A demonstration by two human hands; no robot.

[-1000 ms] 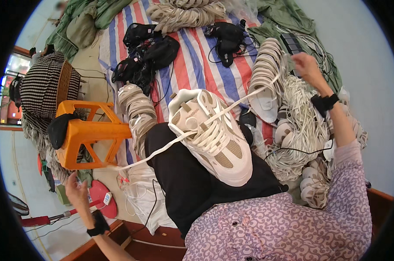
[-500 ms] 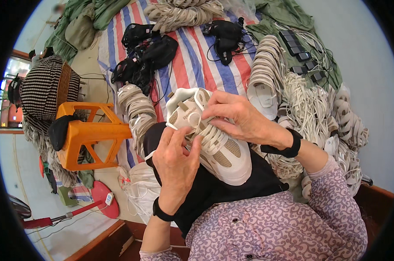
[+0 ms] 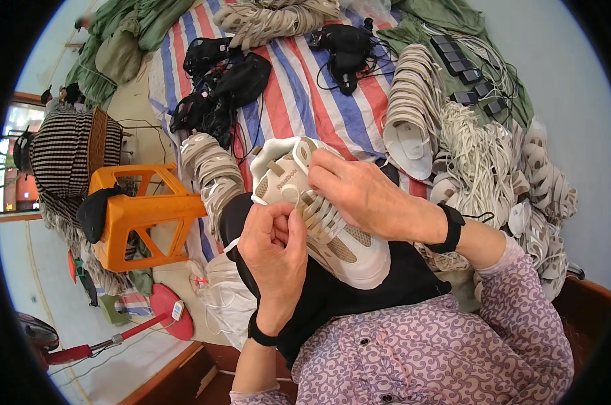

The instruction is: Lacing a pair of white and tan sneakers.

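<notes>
A white and beige sneaker (image 3: 352, 260) rests on the black cloth (image 3: 406, 273) over my lap, its toe pointing toward me and to the right. Pale flat shoelaces (image 3: 322, 219) cross its front below the tongue (image 3: 282, 182). My left hand (image 3: 275, 253) is closed in a pinch by the near row of eyelets, with a bit of lace at its fingertips. On the far side, my right hand (image 3: 359, 192) curls over the sneaker's opening edge, fingers pressed together at the upper eyelets. What lies between the right fingertips is hidden.
An orange plastic stool (image 3: 143, 216) stands at left, near a stack of beige shoe uppers (image 3: 211, 172). More nested uppers (image 3: 413, 101) and a heap of loose white laces (image 3: 477, 158) lie at right. Black bundles with cords (image 3: 234, 84) sit on the striped sheet (image 3: 292, 88).
My right hand has drawn back to the upper eyelets, its fingers more curled. My left hand has closed more tightly and moved slightly down. The sneaker stays nearly in place.
</notes>
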